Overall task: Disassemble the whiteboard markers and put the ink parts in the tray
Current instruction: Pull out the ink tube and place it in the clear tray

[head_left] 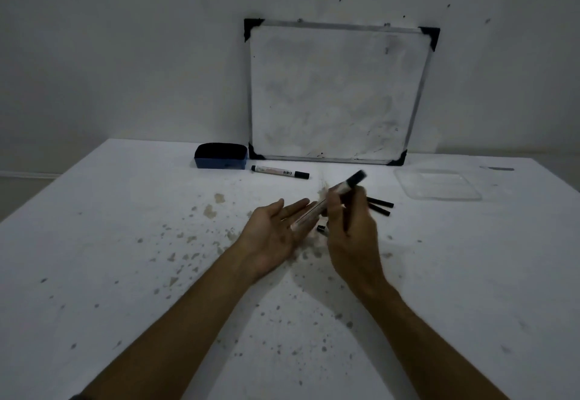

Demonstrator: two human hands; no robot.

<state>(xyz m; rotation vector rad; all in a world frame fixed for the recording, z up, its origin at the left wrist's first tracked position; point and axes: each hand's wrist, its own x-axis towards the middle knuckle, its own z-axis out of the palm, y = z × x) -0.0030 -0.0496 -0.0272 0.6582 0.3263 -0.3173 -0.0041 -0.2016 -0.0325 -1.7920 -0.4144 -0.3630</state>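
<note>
**Right hand holds a marker slanted over the open left palm**

The right hand (354, 233) has its fingers curled round a whiteboard marker (343, 185), held on a slant: the black end points up and away, and the pale barrel runs down towards the left hand (273, 233). The marker is blurred. The left hand lies palm up with its fingers straight and relaxed, and the lower end of the barrel sits at its fingers; whether it touches them cannot be told.

Between the two hands a small black piece (321, 228) lies on the desk (125, 242). Just behind the right hand, two black ink sticks (380, 202) lie side by side on the desk, partly hidden by the fingers. The clear tray (408, 191) stands further to the right, apart from the sticks.

Towards the back lies a second marker (280, 172), whole and on its side, with a blue eraser (220, 156) to its left. A framed whiteboard (339, 92) leans against the wall behind it.
</note>
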